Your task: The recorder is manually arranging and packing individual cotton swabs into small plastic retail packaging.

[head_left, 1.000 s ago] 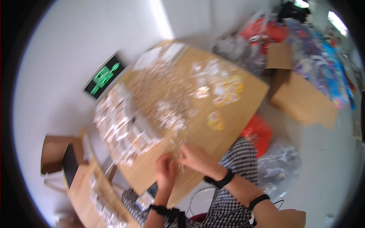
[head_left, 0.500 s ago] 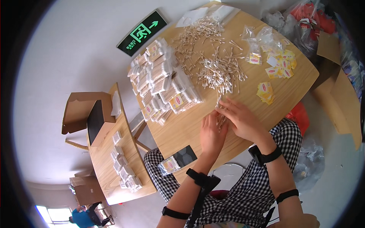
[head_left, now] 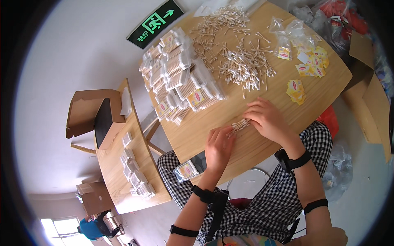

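Holds one end of swab bundle [head_left: 239,126] in nearly closed left hand [head_left: 218,149]; touches other end with half-curled right hand [head_left: 267,119], cannot tell if gripping. Lies toward table's [head_left: 193,137] near edge, lengthwise from hand to hand.

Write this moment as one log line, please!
left hand: touching swab bundle | right hand: touching swab bundle | loose swabs: piled beyond

A packing workshop is indicated: cotton swabs [head_left: 248,65] are heaped on a bench [head_left: 191,137], bagged packs [head_left: 177,71] are stacked beside them, a green pictogram sign [head_left: 155,23] is wall-mounted, and further packs [head_left: 135,174] are laid on a second bench [head_left: 110,162].
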The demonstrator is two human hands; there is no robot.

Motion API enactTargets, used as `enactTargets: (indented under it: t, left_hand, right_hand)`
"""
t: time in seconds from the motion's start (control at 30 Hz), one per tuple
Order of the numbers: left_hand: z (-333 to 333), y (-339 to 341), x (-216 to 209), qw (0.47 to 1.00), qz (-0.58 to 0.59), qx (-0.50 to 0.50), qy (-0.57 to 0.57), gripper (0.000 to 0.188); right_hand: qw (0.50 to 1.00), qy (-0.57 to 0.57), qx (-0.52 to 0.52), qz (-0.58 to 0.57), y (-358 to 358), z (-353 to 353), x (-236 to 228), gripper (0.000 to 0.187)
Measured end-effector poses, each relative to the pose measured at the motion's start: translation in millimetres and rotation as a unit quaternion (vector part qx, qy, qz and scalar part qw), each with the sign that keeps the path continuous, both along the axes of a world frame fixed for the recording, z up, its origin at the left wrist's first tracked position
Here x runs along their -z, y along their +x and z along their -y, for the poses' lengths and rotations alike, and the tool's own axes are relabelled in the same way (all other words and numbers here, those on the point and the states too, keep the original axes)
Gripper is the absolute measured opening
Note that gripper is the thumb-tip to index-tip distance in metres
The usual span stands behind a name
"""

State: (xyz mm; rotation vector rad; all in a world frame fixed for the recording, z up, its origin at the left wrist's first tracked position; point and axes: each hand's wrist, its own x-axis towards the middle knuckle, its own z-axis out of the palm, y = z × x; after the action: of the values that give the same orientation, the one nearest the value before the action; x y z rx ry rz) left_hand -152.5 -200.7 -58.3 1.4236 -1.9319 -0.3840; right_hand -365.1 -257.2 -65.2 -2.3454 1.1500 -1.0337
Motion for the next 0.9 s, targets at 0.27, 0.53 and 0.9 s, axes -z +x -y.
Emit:
enactTargets:
  t: [0.27, 0.53, 0.9]
  left_hand:
    - [1, 3, 1, 0.999, 0.013, -0.006, -0.030, 0.015]
    - [-16, 26, -3, 0.999, 0.016, -0.028, -0.016, 0.016]
    - [-41, 23, -7, 0.998, 0.040, 0.037, -0.026, 0.018]
  right_hand:
    - [1.000, -0.006, 0.015, 0.007, -5, 3, -5, 0.010]
    - [0.995, -0.031, 0.090, -0.014, -18, 12, -2, 0.009]
    - [0.995, -0.030, 0.091, -0.015, 9, 4, -1, 0.005]
